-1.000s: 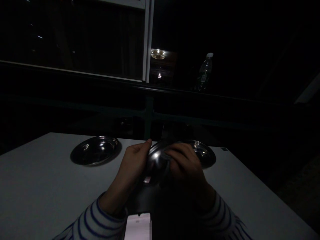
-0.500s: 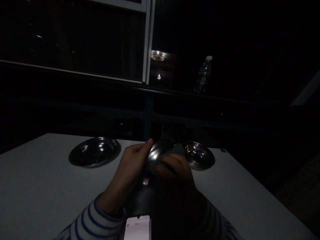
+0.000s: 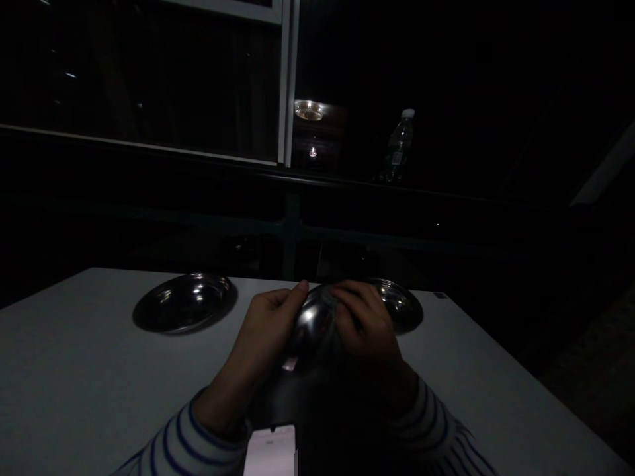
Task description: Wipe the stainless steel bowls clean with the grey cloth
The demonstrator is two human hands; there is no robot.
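Observation:
My left hand grips a shiny metal bowl by its left side, thumb along the rim. The bowl is tilted above the table, its rounded surface catching the light. My right hand is closed on a thin greyish cloth and presses it against the bowl's upper right. Much of the cloth is hidden by the fingers and the dark. To the left lies a wide metal dish. Behind my right hand, partly covered, sits another metal dish.
The white table spans the front. A lit phone is at the bottom, between my forearms. Beyond the table stand a plastic bottle and a white window frame. The surroundings are very dark.
My right hand has moved up over the bowl with the cloth, toward its upper edge, and now covers more of the right dish. My left hand keeps its hold.

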